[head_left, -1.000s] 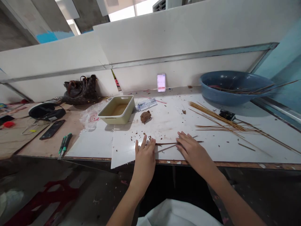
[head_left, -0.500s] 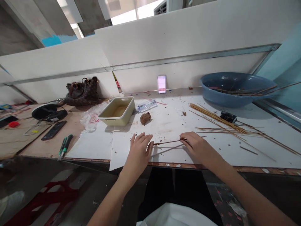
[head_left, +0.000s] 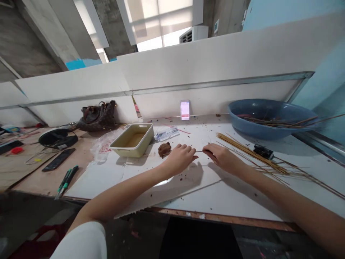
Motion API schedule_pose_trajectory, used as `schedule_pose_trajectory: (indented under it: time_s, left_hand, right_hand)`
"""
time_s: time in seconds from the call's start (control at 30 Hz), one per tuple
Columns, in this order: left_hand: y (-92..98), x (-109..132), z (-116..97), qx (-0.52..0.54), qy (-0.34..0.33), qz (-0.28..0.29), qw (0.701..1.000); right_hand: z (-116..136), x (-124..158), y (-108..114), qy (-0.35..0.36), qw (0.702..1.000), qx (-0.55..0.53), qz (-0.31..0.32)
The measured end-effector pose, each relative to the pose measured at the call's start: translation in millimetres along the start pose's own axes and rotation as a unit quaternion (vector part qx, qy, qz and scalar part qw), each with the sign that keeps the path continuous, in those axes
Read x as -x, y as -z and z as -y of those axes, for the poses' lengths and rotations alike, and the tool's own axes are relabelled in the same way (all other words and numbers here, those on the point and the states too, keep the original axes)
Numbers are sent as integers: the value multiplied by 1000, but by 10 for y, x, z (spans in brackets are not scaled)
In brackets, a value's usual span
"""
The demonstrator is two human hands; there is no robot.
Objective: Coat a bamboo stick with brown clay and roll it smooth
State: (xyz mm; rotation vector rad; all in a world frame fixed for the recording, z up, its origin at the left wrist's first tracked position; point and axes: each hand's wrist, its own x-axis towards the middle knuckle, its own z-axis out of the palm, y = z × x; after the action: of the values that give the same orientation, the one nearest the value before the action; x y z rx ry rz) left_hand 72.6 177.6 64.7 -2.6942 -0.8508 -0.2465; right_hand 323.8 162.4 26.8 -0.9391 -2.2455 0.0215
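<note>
A thin dark stick (head_left: pixel 199 151) spans the short gap between my two hands, above the white sheet (head_left: pixel 212 196). My left hand (head_left: pixel 182 160) is closed round its left part, fingers curled over it, and hides most of that side. From the other side my right hand (head_left: pixel 221 156) pinches it between thumb and fingers. Just left of my left hand lies a brown clay-like lump (head_left: pixel 164 149). A bundle of thin yellowish sticks (head_left: pixel 248 151) lies to the right, beyond my right hand.
A cream basin of liquid (head_left: pixel 132 140) stands left of the lump. At the back right is a blue tub (head_left: pixel 266 126) with long sticks; a small black object (head_left: pixel 263 151) sits before it. A phone (head_left: pixel 185 110) leans on the wall. Green-handled tools (head_left: pixel 67 180) lie left.
Both hands have lifted away from the table's front edge and come closer together, the left moving right. Less of the stick shows between them. The camera view has tilted up.
</note>
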Motion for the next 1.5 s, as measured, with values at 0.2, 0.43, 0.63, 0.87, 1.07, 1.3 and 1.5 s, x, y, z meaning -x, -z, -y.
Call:
schedule_pose_trajectory:
  time_s: [0.2, 0.43, 0.63, 0.87, 1.07, 1.3, 1.5]
  left_hand:
    - [-187, 78, -6, -2, -49, -36, 998]
    - [-234, 151, 34, 17, -4, -26, 1000]
    - [-238, 160, 15, 31, 14, -26, 999]
    - [-266, 179, 20, 45, -17, -25, 999]
    - [-197, 168, -16, 67, -26, -27, 997]
    - [-256, 143, 27, 183, -12, -11, 983]
    - [-236, 194, 285, 162, 93, -30, 982]
  right_hand:
    - [70, 177, -81, 4, 1000, -6, -2]
    - [-11, 212, 62, -30, 999, 29, 33]
    - [-65, 248, 83, -37, 997, 30, 55]
    - [2, 227, 38, 18, 994, 90, 65]
    - [76, 193, 8, 74, 981, 160, 80]
    - [164, 202, 21, 44, 988, 92, 117]
    - [-224, 268, 237, -3, 992, 95, 87]
